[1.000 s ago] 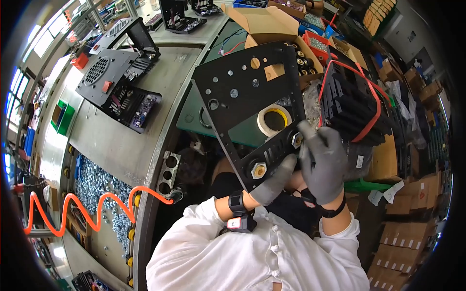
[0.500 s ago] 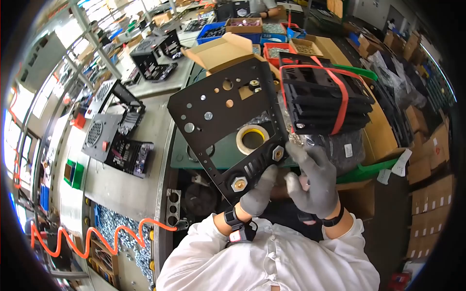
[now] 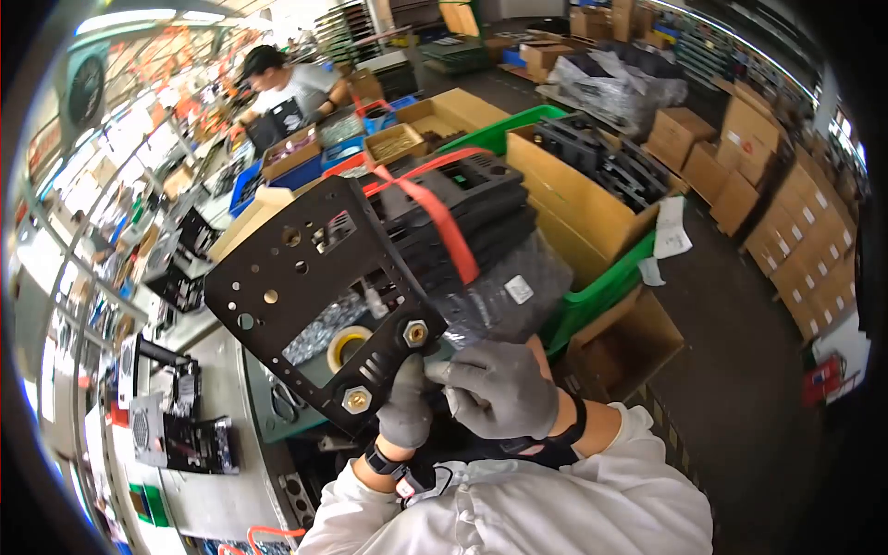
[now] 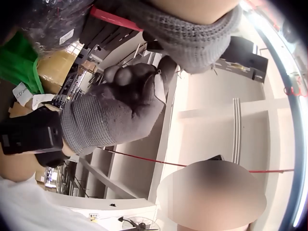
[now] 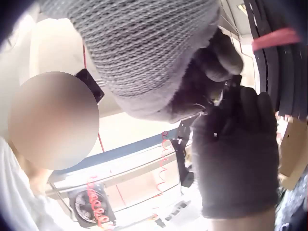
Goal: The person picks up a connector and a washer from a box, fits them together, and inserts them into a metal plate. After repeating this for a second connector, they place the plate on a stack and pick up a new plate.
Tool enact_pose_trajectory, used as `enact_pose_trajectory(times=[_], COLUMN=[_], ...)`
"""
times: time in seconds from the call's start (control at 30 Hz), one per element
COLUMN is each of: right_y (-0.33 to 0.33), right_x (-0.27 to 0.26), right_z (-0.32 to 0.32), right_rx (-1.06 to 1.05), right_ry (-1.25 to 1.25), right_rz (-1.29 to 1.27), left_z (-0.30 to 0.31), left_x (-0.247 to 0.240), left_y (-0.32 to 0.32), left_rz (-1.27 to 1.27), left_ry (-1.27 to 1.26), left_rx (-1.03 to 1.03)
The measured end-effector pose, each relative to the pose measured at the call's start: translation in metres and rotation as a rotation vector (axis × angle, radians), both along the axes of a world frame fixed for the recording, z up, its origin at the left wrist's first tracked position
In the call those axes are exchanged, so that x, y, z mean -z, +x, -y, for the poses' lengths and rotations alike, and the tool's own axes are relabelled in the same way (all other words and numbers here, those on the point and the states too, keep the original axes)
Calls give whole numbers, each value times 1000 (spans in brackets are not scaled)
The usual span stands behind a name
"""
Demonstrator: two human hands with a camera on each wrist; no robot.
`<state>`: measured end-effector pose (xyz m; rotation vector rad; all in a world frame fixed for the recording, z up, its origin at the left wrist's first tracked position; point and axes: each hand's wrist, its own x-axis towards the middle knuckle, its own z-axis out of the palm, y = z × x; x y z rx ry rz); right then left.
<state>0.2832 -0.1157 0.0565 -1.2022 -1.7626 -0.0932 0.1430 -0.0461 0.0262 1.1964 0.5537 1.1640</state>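
Observation:
A flat black metal panel [image 3: 319, 268], with round holes and a rectangular cutout, is tilted in front of the body. The left hand [image 3: 405, 407], in a grey glove, grips its lower edge between two brass-centred hex nuts [image 3: 357, 400]. Against the left thumb lies the fingertip end of the gloved right hand [image 3: 499, 393], its fingers curled. In the left wrist view the right hand [image 4: 115, 103] is curled beside the left cuff [image 4: 192, 43]. Both gloves meet in the right wrist view, the left [image 5: 236, 159] below the right [image 5: 149, 62]; whether the right fingers hold something is hidden.
Stacked black parts [image 3: 462, 217] bound with a red strap stand behind the panel. Right of them are a cardboard box [image 3: 573, 222] and a green bin [image 3: 592, 310]. A tape roll [image 3: 349, 349] and scissors [image 3: 285, 400] lie on the green mat. Another person [image 3: 301, 88] works farther back.
The head view has turned right, bringing boxes and another person into view. The right fingers have curled in closer to the left thumb. The left hand still grips the panel.

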Motion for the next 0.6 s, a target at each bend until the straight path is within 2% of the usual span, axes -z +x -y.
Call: enact_pose_trajectory(times=[0.03,0.07,0.13,0.17,0.2,0.27,0.3,0.33,0.37,0.4,0.43,0.53,0.57,0.6], right_y=[1,6,20,24,32,54,66,79,99,115,132,223,257,283], right_x=[-2,-3,-2,3,6,17,23,18,18,13,15,2,-2,-10], right_z=[3,2,-3,-1,1,8,10,18,20,21,19,16,9,10], right_rx=[81,100,277,330,345,342,365,424,403,516,613,541,559,622], right_ry=[67,73,226,217,223,215,249,234,226,274,257,178,177,91], right_rz=[1,-1,228,279,279,294,239,209,103,14,-195,-757,-886,-844], left_z=[-4,-5,-7,-22,-22,-20,-14,-6,-9,-12,-13,-16,-16,-17], left_x=[7,12,12,5,4,2,-5,-20,-24,-27,-28,-23,-19,-15], left_y=[3,5,10,4,12,27,33,41,46,48,46,32,26,21], left_rz=[-241,-241,-363,-829,-822,-385,-321,-302,-336,-368,-365,-467,-535,-604], left_ry=[237,246,362,1220,1233,462,352,350,468,585,590,532,449,362], left_rx=[-38,-20,96,109,117,579,648,620,560,494,487,457,487,514])
